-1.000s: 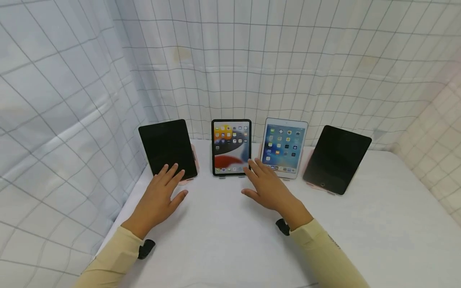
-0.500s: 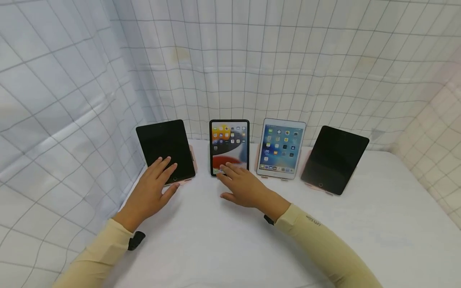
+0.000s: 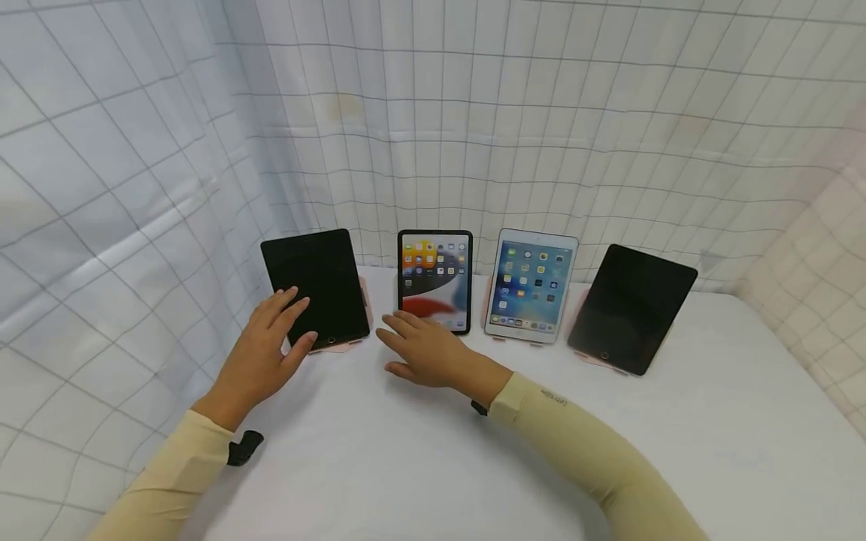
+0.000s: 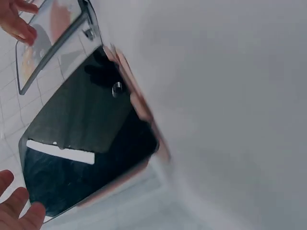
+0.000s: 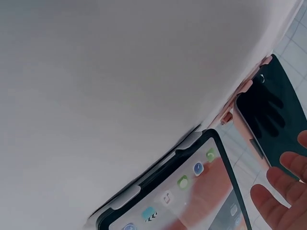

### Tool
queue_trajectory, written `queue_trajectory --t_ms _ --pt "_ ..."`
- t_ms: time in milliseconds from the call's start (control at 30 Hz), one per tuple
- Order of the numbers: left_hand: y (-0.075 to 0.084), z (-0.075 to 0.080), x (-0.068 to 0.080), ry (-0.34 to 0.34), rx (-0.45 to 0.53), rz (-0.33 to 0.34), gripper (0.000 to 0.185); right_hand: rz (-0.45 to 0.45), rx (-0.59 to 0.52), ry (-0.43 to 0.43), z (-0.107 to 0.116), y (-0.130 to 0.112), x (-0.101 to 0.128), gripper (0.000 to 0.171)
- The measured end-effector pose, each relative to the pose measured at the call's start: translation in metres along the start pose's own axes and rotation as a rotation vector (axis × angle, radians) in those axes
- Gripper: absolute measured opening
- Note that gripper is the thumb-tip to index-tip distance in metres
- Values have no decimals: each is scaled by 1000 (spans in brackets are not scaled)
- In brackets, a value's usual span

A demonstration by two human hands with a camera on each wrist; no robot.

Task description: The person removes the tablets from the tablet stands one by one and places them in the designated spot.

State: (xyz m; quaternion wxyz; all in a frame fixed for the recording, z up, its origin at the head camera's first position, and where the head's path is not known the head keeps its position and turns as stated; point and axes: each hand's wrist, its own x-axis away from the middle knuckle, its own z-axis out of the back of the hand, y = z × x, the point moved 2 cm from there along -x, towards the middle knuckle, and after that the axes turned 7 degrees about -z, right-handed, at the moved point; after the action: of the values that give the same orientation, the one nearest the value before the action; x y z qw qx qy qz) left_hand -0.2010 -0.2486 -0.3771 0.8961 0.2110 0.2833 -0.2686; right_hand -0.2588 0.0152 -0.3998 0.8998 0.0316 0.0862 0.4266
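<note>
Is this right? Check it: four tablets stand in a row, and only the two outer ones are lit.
Not quite. Four tablets stand in a row, but the head view shows the two middle tablets lit; the outer tablets are dark.

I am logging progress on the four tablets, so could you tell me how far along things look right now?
Two look done: the black-framed tablet and the white tablet show lit home screens. In hand: the left hand hovers at the leftmost dark tablet, and the right hand reaches toward it, fingers straight. Left: that tablet and the rightmost tablet, both with dark screens.
</note>
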Motion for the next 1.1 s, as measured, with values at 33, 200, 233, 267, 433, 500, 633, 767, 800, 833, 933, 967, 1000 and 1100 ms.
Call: queue_trajectory --t_ms 33,200,233,267,433,500,633,767,800,833,933,967,1000,1100 --pt "-1 -1 0 4 42 38 57 -2 -20 -1 0 1 -2 62" --pt "-9 -2 4 77 238 245 50 -5 -177 40 0 7 -14 58" --pt "-11 -2 5 96 262 270 49 5 -204 62 1 9 -16 56" --pt "-13 -3 6 115 284 292 48 18 -222 87 0 9 -18 54" --pt "-21 -8 9 171 342 361 45 52 -284 178 1 11 -24 45" --pt "-23 -11 9 182 340 400 43 34 -313 187 0 12 -27 45" --pt "-28 -14 6 248 344 462 40 -29 -366 200 -1 13 -35 43" --pt "-32 -12 1 314 346 474 37 -104 -429 220 -2 18 -45 40" --pt "-35 -11 0 325 342 475 37 -117 -447 227 -2 19 -47 39" --pt "-37 -11 -1 334 339 476 36 -128 -465 236 -2 20 -49 39" --pt "-41 -8 -3 348 330 492 36 -140 -511 267 -2 22 -55 37" --pt "-43 -8 -3 350 328 500 36 -142 -527 274 -2 22 -57 36" --pt "-43 -7 -4 353 328 508 37 -148 -546 279 -1 23 -59 36" --pt "-44 -7 -6 362 330 543 38 -176 -594 275 2 23 -65 35"
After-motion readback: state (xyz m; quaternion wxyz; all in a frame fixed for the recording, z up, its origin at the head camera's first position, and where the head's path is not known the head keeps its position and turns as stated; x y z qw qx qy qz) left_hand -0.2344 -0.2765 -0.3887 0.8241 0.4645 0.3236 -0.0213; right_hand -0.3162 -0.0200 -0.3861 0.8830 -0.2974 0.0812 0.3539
